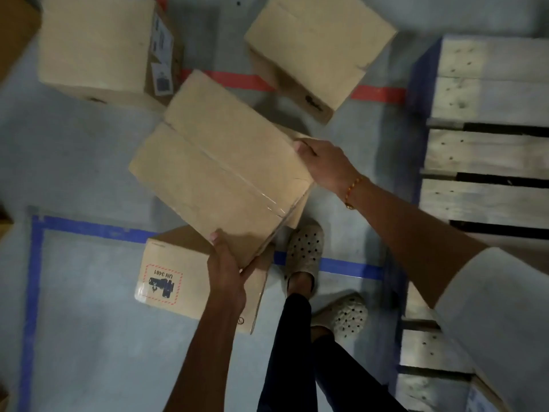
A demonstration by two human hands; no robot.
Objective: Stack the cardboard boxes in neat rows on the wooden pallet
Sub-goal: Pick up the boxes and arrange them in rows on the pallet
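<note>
A taped cardboard box (214, 165) is held up above the floor in the middle of the view. My left hand (227, 272) grips its near corner, thumb on top and fingers underneath. My right hand (322, 163) grips its right edge, fingers curled over the side. Below the held box another box (175, 278) with a red-bordered UN 3481 label lies on the floor. Two more boxes stand further off, one at the upper left (98, 46) and one at the upper middle (318, 49). The wooden pallet (487, 162) lies bare at the right.
The grey floor carries blue tape lines (34, 292) and a red tape line (377, 93). My feet in pale perforated clogs (304, 251) stand between the boxes and the pallet. Edges of further cartons (15, 28) show at the far left.
</note>
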